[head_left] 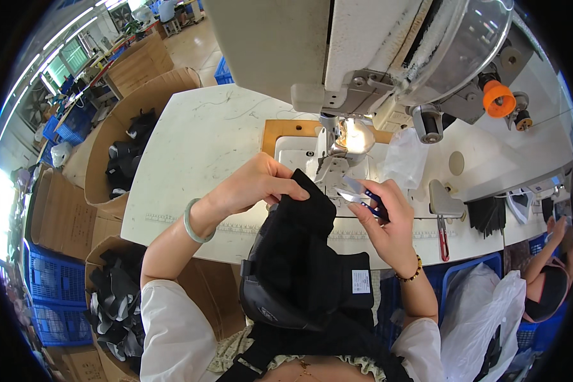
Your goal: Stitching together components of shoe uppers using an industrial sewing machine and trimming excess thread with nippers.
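My left hand (259, 183) pinches the upper edge of a black padded fabric piece (290, 267), which looks like a brace or pad. The piece hangs down over the table's front edge toward my lap, and a small white label (361, 281) shows on its right flap. Thread snips (367, 198) with dark blue handles are gripped in my right hand (393, 223), blades apart and pointing left at the fabric's upper right corner. Just beyond both hands stands the sewing machine's needle area (333, 153), lit by a small lamp. Whether any thread lies between the blades is too small to tell.
The white sewing table (191, 146) carries a printed ruler along its front. Red-handled snips (442, 239) lie at right beside black strips (487, 216). Cartons of black pieces (124, 159) and blue crates (57, 280) stand left; a plastic bag (481, 312) and a co-worker (547, 286) are right.
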`<act>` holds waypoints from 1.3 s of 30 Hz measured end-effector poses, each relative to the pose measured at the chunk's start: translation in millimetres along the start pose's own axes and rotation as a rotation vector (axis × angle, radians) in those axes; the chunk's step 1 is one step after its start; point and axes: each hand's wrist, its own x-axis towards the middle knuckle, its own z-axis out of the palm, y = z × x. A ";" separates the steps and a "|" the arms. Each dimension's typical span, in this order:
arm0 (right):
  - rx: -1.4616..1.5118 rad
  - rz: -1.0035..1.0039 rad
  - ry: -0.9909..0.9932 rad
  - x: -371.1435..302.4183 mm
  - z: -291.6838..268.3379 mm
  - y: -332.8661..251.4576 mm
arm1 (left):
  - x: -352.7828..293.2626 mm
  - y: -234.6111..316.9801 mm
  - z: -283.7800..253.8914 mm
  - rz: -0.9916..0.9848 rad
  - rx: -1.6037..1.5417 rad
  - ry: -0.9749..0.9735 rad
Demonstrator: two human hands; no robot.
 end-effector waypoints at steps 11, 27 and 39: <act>0.338 0.343 -0.286 -7.6 15.6 2.5 | -37.9 3.1 1.1 0.345 0.261 0.118; 0.465 0.060 -0.493 -4.0 34.2 -33.3 | -81.0 15.5 -9.0 0.062 0.619 0.050; 0.015 -0.217 -0.312 -5.0 70.8 -17.6 | -40.8 -47.5 -38.7 0.077 -0.083 -0.232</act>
